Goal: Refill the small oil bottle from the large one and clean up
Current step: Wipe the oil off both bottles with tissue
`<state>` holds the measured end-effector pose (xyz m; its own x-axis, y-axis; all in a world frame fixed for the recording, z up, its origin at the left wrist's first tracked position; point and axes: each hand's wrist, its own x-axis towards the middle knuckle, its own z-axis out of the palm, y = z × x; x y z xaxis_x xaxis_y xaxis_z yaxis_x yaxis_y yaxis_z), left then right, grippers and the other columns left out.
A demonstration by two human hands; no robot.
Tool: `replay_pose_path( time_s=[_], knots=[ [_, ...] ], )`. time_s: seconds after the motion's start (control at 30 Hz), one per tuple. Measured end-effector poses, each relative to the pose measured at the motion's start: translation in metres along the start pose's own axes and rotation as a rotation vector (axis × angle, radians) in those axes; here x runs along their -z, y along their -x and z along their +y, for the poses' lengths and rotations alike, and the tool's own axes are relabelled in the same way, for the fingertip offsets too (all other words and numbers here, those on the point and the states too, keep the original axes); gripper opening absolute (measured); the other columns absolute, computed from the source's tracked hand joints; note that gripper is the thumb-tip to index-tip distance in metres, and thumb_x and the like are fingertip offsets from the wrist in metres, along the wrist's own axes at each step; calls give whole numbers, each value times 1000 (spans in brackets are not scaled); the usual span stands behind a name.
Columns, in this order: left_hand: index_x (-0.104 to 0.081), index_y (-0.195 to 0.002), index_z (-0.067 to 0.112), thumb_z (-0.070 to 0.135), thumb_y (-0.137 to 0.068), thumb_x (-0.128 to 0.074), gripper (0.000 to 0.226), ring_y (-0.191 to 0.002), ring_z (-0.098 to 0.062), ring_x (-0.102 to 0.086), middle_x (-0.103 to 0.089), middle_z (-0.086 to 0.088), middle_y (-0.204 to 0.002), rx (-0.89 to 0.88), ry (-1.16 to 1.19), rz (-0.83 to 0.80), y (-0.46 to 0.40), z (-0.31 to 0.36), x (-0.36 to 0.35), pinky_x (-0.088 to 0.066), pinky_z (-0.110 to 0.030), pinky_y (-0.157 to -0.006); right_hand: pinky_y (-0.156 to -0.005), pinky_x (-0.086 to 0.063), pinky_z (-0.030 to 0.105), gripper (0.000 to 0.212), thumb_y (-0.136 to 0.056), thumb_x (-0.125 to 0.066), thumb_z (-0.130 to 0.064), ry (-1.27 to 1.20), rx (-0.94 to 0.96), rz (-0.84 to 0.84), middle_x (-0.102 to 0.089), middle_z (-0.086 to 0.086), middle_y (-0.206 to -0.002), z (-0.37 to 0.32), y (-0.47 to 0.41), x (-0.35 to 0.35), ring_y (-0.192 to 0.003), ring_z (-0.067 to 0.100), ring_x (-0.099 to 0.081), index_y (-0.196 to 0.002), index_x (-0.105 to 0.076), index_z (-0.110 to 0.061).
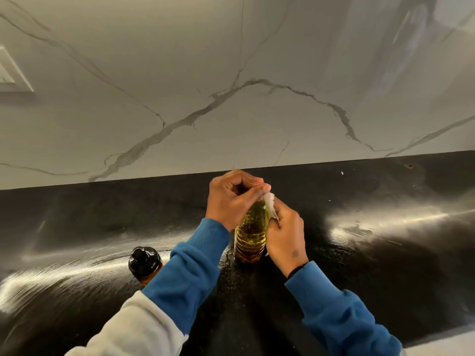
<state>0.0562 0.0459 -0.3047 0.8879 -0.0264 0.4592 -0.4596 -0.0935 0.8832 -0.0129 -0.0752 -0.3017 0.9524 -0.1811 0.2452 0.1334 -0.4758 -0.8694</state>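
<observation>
The large oil bottle [250,233], clear ribbed plastic with yellow oil, stands upright on the black counter [359,265]. My left hand [232,199] is closed over its top, so the cap is hidden. My right hand [285,236] presses a white tissue [270,204] against the bottle's right shoulder. The small oil bottle [144,263], amber with a black cap on, stands to the left beside my left sleeve, apart from both hands.
A small wet, oily patch [227,258] lies on the counter at the large bottle's base. The marble wall [231,86] rises just behind the counter. A white switch plate [11,73] sits on the wall at far left. White crumbs [342,172] dot the counter's back right.
</observation>
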Motion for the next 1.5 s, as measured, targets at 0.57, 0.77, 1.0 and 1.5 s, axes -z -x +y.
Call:
replay_pose_path(
  time_s=[0.57,0.77,1.0,1.5],
  knots=[
    [-77,-88,-2,3,-78,-85,14,-81,-20,-76,-77,-11,-88,70,4,-67,-1,14,0,-61,-26,-72,-64,-47,12,42,-86,-45,14,-22,-29,2,-66,-11,-79,9,-14,7,-72,2,-62,-99,-71,-16],
    [-79,-89,3,10,-77,-87,16,-84,-17,-76,-78,-5,-89,78,-67,-45,1,16,1,-64,-34,-77,-65,-47,23,29,-90,-40,10,79,-419,-125,-61,0,-80,37,7,-7,-80,18,-59,-80,-57,-12],
    [-76,-80,7,23,-76,-88,21,-89,-4,-69,-73,-2,-96,70,-228,-81,2,28,4,-58,-24,-80,-59,-41,15,41,-87,-38,14,12,-273,-83,-59,-7,-73,20,-2,6,-65,6,-54,-75,-60,-19],
    [-77,-69,13,25,-75,-90,18,-69,-9,-68,-74,2,-73,-147,-596,95,12,45,-9,-59,-28,-70,-75,-43,13,42,-89,-35,12,77,-370,-164,-63,0,-95,30,16,2,-92,18,-59,-100,-64,-16]
  ],
)
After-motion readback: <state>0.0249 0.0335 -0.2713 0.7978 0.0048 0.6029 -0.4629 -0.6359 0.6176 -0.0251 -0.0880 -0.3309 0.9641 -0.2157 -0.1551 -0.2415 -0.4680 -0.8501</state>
